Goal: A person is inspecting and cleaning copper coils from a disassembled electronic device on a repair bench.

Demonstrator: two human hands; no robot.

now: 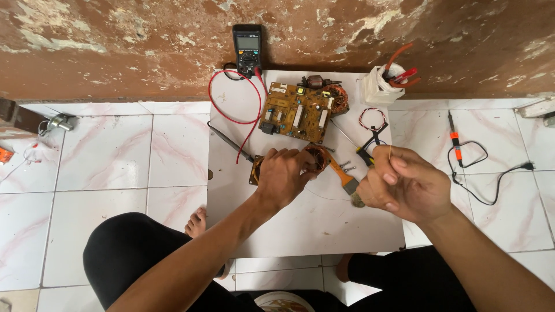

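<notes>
While the person sits on the tiled floor with a white board (300,225) laid out in front, both hands are busy over a copper-wound coil (315,156) that rests near the board's middle. The left hand (283,173) is closed over the coil from above, fingers curled round its near side, pinning it to the board. The right hand (404,182) is raised off to the side and pinched shut on a thin wire (390,153), thumb and forefinger pressed together with the strand rising just above them. I cannot tell whether that strand runs back to the coil.

As for progress, the coil shows plenty of copper on it, so I judge the winding work to be somewhere in the middle, neither just begun nor finished. A brown circuit board (298,112) lies beyond the coil, untouched, with a multimeter (247,49) propped against the wall and its red lead (254,118) trailing down. A brush (347,182) with an orange handle lies between the hands, and a soldering iron (457,141) sits well apart on the tiles to the right.

Both forearms reach forward from the knees, the left wrist bent down, the right lifted and turned inward.
</notes>
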